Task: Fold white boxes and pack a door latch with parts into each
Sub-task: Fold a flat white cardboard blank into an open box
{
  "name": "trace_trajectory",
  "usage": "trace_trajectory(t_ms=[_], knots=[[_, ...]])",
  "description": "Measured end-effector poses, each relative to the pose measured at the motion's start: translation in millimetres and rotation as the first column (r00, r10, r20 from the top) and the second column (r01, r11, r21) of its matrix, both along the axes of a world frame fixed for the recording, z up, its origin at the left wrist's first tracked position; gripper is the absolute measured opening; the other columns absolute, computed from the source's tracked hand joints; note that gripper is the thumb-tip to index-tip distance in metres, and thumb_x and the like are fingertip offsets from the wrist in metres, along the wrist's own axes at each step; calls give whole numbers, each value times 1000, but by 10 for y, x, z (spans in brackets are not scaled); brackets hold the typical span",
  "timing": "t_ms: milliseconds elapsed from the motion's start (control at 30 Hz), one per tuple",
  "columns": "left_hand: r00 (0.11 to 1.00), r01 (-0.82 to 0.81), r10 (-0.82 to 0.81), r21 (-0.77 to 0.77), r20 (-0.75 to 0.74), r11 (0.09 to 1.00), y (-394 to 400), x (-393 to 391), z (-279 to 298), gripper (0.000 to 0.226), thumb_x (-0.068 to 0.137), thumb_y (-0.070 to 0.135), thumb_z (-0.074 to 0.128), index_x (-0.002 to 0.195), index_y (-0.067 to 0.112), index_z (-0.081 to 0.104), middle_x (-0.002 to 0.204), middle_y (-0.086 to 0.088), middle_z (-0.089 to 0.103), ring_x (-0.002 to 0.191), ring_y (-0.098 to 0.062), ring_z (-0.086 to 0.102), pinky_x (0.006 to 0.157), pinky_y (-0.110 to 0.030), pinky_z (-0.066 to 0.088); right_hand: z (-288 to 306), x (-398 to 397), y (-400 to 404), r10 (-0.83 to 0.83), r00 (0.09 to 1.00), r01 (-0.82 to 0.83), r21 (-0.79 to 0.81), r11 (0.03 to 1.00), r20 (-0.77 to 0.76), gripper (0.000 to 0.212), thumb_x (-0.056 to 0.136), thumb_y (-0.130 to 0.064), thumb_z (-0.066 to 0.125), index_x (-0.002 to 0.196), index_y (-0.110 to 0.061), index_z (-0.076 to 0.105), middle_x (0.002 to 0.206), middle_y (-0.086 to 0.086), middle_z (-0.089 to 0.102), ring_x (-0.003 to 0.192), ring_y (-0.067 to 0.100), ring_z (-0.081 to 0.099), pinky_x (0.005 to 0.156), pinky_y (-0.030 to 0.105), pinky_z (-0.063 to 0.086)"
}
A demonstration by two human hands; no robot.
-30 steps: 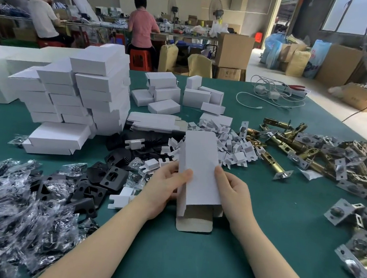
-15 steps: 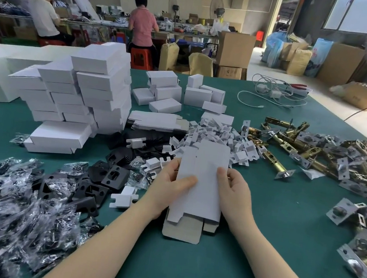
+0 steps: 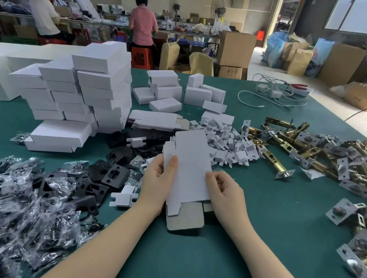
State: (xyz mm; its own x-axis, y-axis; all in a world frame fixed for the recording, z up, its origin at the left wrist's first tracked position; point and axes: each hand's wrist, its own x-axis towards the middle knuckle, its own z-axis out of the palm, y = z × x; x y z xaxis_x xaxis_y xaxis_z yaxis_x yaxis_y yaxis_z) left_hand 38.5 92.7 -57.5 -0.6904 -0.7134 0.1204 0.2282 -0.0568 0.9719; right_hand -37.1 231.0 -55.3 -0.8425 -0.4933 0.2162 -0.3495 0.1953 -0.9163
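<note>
Flat white box blank [image 3: 188, 169], unfolded, no print or label readable on it, held just above the green bench [image 3: 185, 266] near its front edge. Pinched along its left side by left hand [image 3: 157, 182], thumb on top; gripped at its right edge by right hand [image 3: 225, 196], fingers curled. Grey inner flap hanging toward the front edge. Beyond: white card inserts [image 3: 230, 142]. Right edge: brass door latches [image 3: 315, 150]. Left: stacked folded boxes [image 3: 84, 94], black plates [image 3: 109, 173], bagged parts [image 3: 8, 205].
</note>
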Motion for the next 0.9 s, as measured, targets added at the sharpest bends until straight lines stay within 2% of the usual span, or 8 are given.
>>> trace_trajectory(t_ms=[100,233,400,533,667,767,833,900], knots=[[1000,23,-23,24,-1,999,-1,-1,0,27,92,45,62,90,17,66,96,-9,69,88,-25,62,84,-52,51,-13,0,1,6,1000,-6,6,1000,-24,30,100,-32,51,79,-13,58,60,-12,49,54,2,40,52,15,36],[992,98,-86,-144,86,985,28,-7,-4,38,95,46,55,92,9,61,78,12,64,73,-2,58,67,-16,46,-26,-54,18,-102,994,104,-70,992,29,30,101,-31,51,78,-12,57,66,-1,50,55,3,39,52,16,35],[981,121,-60,-339,184,933,51,13,-6,48,94,45,51,80,-1,53,69,-1,49,62,-11,41,59,-30,33,-31,-72,30,-155,984,167,-160,973,89,29,99,-35,53,77,-18,60,61,-7,49,53,3,39,50,15,33],[991,41,-12,-215,135,976,5,7,-19,39,100,37,53,85,1,61,75,-11,62,67,-16,54,64,-35,42,-15,12,5,-19,993,38,-175,984,114,5,94,-31,62,93,-36,62,77,-24,70,62,-2,60,56,10,45],[994,88,-81,-95,76,992,39,3,4,42,88,50,61,119,23,61,94,5,75,86,-11,71,73,-29,56,-21,30,19,-73,993,88,-177,980,89,21,91,-30,66,112,-34,65,96,-17,73,74,12,64,71,26,53],[986,142,-126,-143,113,979,85,23,13,58,79,49,71,128,44,41,92,10,73,72,-5,68,58,-21,52,-30,-3,57,-196,978,209,-245,947,77,28,91,-32,67,118,-27,65,89,-14,71,60,2,50,64,16,45],[975,206,-190,-149,118,967,107,35,13,71,74,42,81,130,50,38,112,9,69,79,-8,70,63,-19,53,-28,-16,76,-232,968,249,-275,929,93,31,89,-32,69,119,-29,64,88,-19,71,58,1,47,60,12,43],[960,264,-241,-177,143,948,123,43,11,77,71,32,86,128,55,41,119,10,66,82,-12,71,70,-18,54,-8,-7,81,-222,972,235,-257,938,77,38,88,-33,69,125,-30,63,99,-24,70,72,-5,57,66,7,42]])
